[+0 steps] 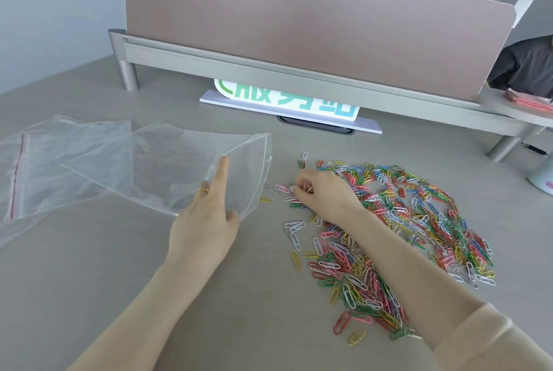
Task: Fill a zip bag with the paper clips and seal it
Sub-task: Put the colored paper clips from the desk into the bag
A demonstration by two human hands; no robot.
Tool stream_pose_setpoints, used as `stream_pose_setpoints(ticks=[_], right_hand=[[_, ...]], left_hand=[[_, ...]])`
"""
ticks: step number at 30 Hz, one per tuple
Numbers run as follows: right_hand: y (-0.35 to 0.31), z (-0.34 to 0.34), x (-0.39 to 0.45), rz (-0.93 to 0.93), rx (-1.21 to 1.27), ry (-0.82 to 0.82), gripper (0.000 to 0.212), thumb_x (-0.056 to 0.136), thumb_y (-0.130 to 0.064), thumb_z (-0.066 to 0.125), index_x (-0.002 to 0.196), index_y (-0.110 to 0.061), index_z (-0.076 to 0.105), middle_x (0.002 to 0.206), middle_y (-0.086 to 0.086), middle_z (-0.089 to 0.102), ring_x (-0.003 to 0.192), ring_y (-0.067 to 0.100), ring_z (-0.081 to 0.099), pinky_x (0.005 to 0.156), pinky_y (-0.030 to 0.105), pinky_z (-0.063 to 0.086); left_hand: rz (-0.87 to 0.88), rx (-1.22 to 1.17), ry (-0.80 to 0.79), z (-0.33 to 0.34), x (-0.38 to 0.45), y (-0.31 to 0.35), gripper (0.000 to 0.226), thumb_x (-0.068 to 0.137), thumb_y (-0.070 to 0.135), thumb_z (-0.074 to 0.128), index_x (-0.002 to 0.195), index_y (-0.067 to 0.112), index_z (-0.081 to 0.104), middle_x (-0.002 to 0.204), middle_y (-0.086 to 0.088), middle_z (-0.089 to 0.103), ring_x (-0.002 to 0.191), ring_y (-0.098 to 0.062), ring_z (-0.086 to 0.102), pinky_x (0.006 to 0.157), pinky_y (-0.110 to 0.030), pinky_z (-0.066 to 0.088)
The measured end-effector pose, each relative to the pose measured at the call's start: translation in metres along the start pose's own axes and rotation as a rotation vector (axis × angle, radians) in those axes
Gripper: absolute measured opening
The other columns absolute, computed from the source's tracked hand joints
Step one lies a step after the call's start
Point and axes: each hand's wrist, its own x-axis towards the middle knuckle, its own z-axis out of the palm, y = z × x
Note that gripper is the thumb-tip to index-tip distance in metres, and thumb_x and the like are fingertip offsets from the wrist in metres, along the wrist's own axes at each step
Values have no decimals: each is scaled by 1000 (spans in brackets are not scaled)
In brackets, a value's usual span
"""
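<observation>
While held open at its mouth, zip bag (155,170) lying flat on the tabletop (89,281), left of centre, mouth turned toward the right edge and standing open as a tall gap. Clear plastic, nothing visible inside. Left hand (206,221) at the mouth: index finger straight and raised against the upper lip, thumb at the lower corner of the opening, gold ring on one finger; fingers extended, not curled round the plastic. Right hand (323,191) just right of the bag mouth, palm down, fingers curled and pinching a small bunch of clips at the near-left fringe of the heap. Paper clips (419,221) spread in a broad loose heap over the right half of the tabletop, running from mid-depth toward the near edge; mixed colours noted: red, green, yellow, blue, pink, white. Several stray clips lying singly between heap and bag mouth, apart from the bag. Second clear bag (27,167) with a red seal line lying flat toward the left edge, partly under the first. Partition panel (299,11) on metal legs along the far edge, with a white sign (287,104) bearing green lettering lying beneath it. Pale cup (543,179) at the right edge, partly cut off.
</observation>
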Motion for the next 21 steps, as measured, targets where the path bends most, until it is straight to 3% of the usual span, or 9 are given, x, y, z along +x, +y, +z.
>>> stream_pose_setpoints(ticks=[5, 10, 13, 16, 21], right_hand=[[8, -3, 4, 60, 197, 27, 20, 86, -24, 56, 69, -15, 51, 66, 6, 55, 57, 19, 44, 54, 28, 34], [5, -22, 10, 238, 479, 89, 22, 83, -18, 56, 62, -17, 53, 59, -4, 48, 50, 11, 40, 50, 23, 33], [-7, -30, 15, 332, 642, -31, 22, 83, -21, 58, 61, -18, 53, 63, 2, 46, 52, 14, 36, 50, 23, 28], [-29, -28, 19, 357, 854, -211, 27, 83, -17, 56, 57, -16, 48, 50, -1, 44, 41, 13, 34, 38, 16, 25], [-79, -6, 33, 274, 695, -254, 17, 76, -18, 54, 59, -18, 48, 61, 7, 41, 54, 17, 36, 50, 21, 31]], left_hand=[[7, -102, -5, -3, -2, 3, 89, 87, 6, 44, 141, 45, -15, 126, -4, 44, 98, -29, 52, 71, -34, 40], [37, -181, 32, -4, -3, 7, 87, 87, 3, 41, 142, 46, -10, 94, -1, 43, 77, -24, 49, 69, -38, 43], [36, -234, 54, -2, -2, 9, 81, 89, 4, 40, 145, 38, -6, 76, 0, 39, 63, -15, 42, 58, -34, 36], [36, -258, 79, -2, -3, 9, 75, 91, 5, 39, 147, 32, -3, 62, 1, 38, 55, -13, 39, 50, -30, 27], [82, -340, 138, -1, -4, 11, 70, 93, 5, 38, 147, 32, 3, 64, -2, 40, 56, -19, 40, 55, -33, 36]])
